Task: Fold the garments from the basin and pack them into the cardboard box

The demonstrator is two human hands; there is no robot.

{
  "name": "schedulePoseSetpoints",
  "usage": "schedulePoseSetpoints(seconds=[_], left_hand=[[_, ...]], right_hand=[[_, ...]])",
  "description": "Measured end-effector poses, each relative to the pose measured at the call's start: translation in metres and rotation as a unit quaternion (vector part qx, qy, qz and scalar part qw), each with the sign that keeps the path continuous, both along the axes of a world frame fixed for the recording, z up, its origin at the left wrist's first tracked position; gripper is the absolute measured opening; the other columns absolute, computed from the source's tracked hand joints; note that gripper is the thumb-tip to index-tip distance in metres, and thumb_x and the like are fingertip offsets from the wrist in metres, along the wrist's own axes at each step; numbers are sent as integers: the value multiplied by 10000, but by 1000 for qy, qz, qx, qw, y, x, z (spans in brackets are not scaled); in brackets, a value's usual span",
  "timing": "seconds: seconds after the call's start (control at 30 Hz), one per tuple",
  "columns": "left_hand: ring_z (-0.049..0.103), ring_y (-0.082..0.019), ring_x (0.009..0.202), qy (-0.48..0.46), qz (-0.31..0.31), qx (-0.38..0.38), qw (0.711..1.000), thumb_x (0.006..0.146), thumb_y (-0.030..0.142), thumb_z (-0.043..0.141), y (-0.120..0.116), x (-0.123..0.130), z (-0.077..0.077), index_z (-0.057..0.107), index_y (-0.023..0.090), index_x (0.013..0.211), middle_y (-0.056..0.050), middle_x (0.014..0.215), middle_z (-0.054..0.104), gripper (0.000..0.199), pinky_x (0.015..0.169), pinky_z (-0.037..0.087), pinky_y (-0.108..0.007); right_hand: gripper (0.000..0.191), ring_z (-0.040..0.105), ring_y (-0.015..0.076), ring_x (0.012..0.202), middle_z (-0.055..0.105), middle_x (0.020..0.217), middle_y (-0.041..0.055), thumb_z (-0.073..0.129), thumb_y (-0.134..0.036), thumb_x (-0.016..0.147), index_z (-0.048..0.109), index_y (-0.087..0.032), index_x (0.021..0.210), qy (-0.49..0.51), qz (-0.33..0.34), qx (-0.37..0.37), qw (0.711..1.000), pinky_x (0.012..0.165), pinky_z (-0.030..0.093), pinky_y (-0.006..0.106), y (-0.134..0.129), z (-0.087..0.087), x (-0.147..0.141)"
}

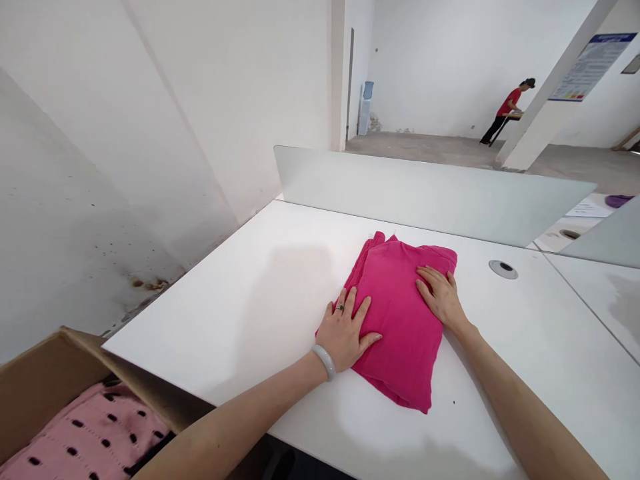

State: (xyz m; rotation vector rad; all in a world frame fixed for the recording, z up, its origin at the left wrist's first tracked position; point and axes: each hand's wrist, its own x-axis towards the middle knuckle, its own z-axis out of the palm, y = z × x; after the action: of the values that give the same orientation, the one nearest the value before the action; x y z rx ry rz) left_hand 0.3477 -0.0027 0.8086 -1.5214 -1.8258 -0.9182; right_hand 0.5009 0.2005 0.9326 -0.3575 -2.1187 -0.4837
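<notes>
A bright pink garment lies folded into a rough rectangle on the white table. My left hand, with a ring and a pale bangle, rests flat on the garment's left side, fingers spread. On its upper right part lies my right hand, palm down with the fingers apart, the thumb near the right edge. Layered folds show along the garment's upper left edge.
At the lower left, an open cardboard box holds a pink cloth with black spots. A low divider runs along the table's back, near a round cable hole. Far off, a person in red leans over a small table.
</notes>
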Motion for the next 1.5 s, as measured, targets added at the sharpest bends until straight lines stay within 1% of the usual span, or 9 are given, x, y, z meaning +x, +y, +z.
schedulePoseSetpoints(seconds=[0.13, 0.33, 0.5, 0.57, 0.63, 0.8, 0.9, 1.13, 1.5], left_hand=[[196, -369, 1410, -27, -28, -7, 999, 902, 665, 268, -2, -2, 2, 277, 215, 1482, -161, 1545, 210, 733, 1075, 278, -574], [256, -316, 1398, -169, -141, -2, 975, 903, 642, 323, -18, -20, 29, 235, 228, 1485, -125, 1566, 125, 719, 1094, 313, -479], [383, -360, 1321, -356, -170, -20, 919, 781, 712, 497, -13, -46, 56, 281, 171, 1461, -181, 1525, 229, 896, 1053, 370, -452], [453, -364, 1268, -409, -202, -38, 889, 702, 738, 577, -6, -52, 64, 312, 140, 1440, -209, 1483, 320, 987, 993, 437, -432], [544, -351, 1176, -448, -245, -49, 858, 636, 722, 659, 1, -55, 69, 400, 135, 1381, -202, 1402, 452, 984, 917, 497, -412], [648, -289, 1006, -502, -397, -82, 764, 624, 529, 779, 14, -46, 74, 618, 171, 1133, -109, 1148, 669, 642, 864, 540, -390], [655, -291, 976, -519, -422, -78, 739, 650, 391, 773, 21, -40, 68, 641, 151, 1074, -105, 1071, 692, 505, 876, 533, -431], [609, -300, 1064, -478, -494, -47, 725, 689, 208, 660, 24, -34, 56, 595, 138, 1167, -122, 1147, 655, 487, 967, 466, -491], [585, -289, 1109, -510, -493, -39, 704, 721, 162, 605, 20, -33, 55, 569, 137, 1200, -121, 1205, 622, 481, 974, 466, -470]], right_hand=[[413, 455, 250, 1276, 588, 1280, 91, 364, -426, 931, 626, -198, 1155, 31, 26, -30, 999, 1125, 142, 561, -1, 2, 1], [358, 453, 275, 1263, 480, 1390, 83, 554, -447, 822, 661, -203, 1062, 175, 66, -186, 965, 1060, 370, 478, -2, 12, 25], [361, 617, 229, 1039, 643, 1114, 76, 706, -358, 730, 618, -204, 1043, 232, 189, -492, 817, 944, 524, 404, -14, 8, 58], [395, 645, 214, 962, 663, 1039, 65, 751, -309, 700, 596, -207, 1049, 213, 224, -565, 765, 865, 572, 384, -22, 5, 65], [429, 654, 199, 902, 667, 1021, 54, 786, -264, 669, 587, -217, 1047, 205, 232, -592, 744, 785, 600, 355, -29, 5, 66], [281, 630, 142, 721, 672, 903, 49, 766, -304, 708, 645, -172, 924, 164, 222, -630, 726, 635, 586, 242, -41, 5, 53], [248, 610, 142, 647, 676, 830, 49, 723, -383, 743, 654, -179, 865, 175, 191, -659, 706, 522, 552, 231, -45, 3, 45], [355, 671, 246, 900, 692, 1062, 85, 648, -497, 758, 644, -228, 989, 215, 164, -654, 706, 715, 600, 353, -56, -4, 30], [430, 645, 237, 1032, 653, 1184, 49, 661, -466, 761, 603, -261, 1134, 228, 199, -623, 722, 802, 597, 327, -69, -11, 21]])
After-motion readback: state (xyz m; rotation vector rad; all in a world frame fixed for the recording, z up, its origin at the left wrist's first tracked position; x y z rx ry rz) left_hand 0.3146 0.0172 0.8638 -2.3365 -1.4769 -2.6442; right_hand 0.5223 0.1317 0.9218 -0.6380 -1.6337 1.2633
